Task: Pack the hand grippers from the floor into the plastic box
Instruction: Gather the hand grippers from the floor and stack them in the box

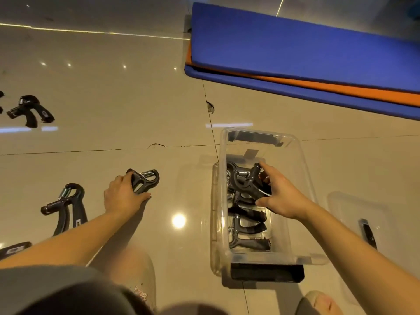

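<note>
Two hand grippers are being handled at once, so the packing step is judged to be under way on both sides. The right hand is reached into the plastic box, its fingers closed round a gripper that is held over the ones already stacked inside. The left hand is clamped on another gripper that lies on the floor just left of the box. The two hands are held well apart.

More grippers are left on the floor: one beside the left forearm, one further off at the left edge, and part of another at the lower left, cut off by the frame. The clear lid is laid to the right of the box.

The task is judged partly done. Next, the right-hand gripper needs to be nested among the stacked ones and released, and the left-hand gripper lifted across into the box.
</note>
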`<move>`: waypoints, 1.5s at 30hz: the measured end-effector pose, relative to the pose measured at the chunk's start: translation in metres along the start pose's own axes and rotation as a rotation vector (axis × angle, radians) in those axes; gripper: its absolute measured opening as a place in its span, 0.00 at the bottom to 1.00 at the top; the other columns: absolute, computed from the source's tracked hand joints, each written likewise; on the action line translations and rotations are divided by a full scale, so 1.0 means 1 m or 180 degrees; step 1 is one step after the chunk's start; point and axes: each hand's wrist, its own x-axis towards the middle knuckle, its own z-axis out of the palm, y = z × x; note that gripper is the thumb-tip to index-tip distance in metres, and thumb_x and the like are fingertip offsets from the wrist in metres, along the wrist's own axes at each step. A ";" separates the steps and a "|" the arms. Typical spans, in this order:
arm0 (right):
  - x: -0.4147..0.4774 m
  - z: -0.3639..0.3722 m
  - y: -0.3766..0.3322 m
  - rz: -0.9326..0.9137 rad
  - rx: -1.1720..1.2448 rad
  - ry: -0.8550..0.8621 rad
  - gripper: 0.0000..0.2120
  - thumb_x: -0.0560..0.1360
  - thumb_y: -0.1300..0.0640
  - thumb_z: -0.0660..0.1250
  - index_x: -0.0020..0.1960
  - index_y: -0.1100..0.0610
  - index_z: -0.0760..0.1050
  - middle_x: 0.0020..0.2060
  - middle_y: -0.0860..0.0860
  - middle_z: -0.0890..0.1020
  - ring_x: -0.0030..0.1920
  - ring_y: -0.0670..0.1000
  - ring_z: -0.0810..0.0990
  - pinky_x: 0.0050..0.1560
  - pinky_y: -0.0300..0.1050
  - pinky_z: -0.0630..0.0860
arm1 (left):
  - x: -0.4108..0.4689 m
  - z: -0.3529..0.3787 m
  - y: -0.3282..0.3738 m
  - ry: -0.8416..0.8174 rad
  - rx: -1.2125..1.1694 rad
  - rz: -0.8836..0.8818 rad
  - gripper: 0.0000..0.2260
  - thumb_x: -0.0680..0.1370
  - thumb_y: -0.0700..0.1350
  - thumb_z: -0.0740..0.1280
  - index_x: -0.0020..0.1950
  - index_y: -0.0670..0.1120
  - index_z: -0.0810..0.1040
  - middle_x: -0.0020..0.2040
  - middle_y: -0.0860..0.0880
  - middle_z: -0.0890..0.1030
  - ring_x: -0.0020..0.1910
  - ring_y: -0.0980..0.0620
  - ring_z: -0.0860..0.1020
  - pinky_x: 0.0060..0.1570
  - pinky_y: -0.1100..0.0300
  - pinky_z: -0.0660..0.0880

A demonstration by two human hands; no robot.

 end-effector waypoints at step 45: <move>0.018 0.022 0.016 -0.0205 -0.0476 0.0812 0.38 0.77 0.50 0.73 0.81 0.47 0.56 0.62 0.53 0.80 0.60 0.53 0.80 0.61 0.50 0.78 | -0.076 -0.105 0.129 -0.0032 -0.1699 0.1810 0.37 0.69 0.53 0.79 0.74 0.59 0.68 0.61 0.55 0.78 0.61 0.58 0.76 0.66 0.56 0.74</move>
